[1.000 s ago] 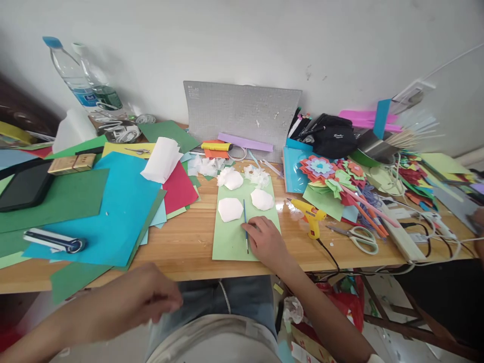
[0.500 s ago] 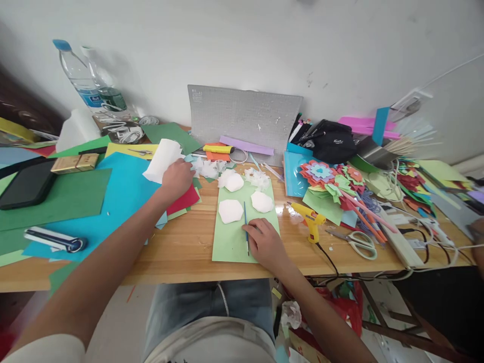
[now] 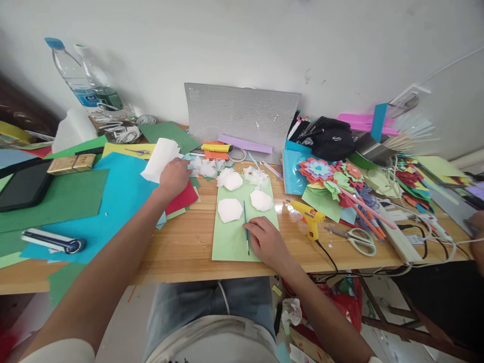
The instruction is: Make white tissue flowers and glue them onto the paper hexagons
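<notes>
A light green sheet (image 3: 230, 242) lies in front of me, bearing several white paper pieces, such as the white octagon (image 3: 230, 210). A thin blue brush (image 3: 246, 227) lies lengthwise on that sheet. My right hand (image 3: 267, 242) rests on the sheet's right part, fingertips at the brush, its fingers curled; whether they grip it I cannot tell. Further left, my left hand (image 3: 174, 177) is at the right edge of a white paper (image 3: 161, 159), above red paper (image 3: 183, 198); its fingertips are hidden behind the hand.
A yellow glue gun (image 3: 310, 219) and scissors (image 3: 357, 239) lie right of the green sheet. Layered paper flowers (image 3: 318, 170) are behind them. A grey cutting mat (image 3: 242, 116) leans on the wall. A stapler (image 3: 55, 240) lies left. A person's hand (image 3: 477, 222) shows far right.
The view has shifted slightly. Both hands stay at nearly the same places, and the brush and white pieces lie as before.
</notes>
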`<control>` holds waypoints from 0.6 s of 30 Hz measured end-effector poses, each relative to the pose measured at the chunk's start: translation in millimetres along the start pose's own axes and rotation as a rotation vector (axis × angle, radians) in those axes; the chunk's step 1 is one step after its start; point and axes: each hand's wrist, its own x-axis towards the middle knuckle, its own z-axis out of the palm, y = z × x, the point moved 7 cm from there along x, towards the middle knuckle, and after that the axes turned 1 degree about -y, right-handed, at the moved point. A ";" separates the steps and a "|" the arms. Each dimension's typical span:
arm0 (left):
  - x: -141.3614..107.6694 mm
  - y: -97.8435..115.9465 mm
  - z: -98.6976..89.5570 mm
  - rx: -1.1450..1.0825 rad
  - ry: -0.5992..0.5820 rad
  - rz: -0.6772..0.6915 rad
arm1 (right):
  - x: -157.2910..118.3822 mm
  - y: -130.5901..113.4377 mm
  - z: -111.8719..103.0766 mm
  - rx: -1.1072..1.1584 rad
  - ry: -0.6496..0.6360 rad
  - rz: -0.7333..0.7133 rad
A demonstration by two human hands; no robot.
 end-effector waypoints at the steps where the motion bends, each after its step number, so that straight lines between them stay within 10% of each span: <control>1: 1.2 0.4 2.9 0.014 -0.015 0.000 | 0.3 0.0 -0.3 0.001 0.003 -0.002; 7: 3.9 1.1 8.2 -0.044 -0.025 -0.014 | 0.5 0.9 -5.0 0.044 0.012 -0.002; 12: -20.0 14.8 -27.6 -0.375 0.116 -0.011 | 13.4 5.9 -31.7 0.150 0.147 0.056; 18: -53.6 81.8 -12.9 -1.229 -0.341 0.046 | 71.0 18.9 -42.6 0.608 0.174 0.355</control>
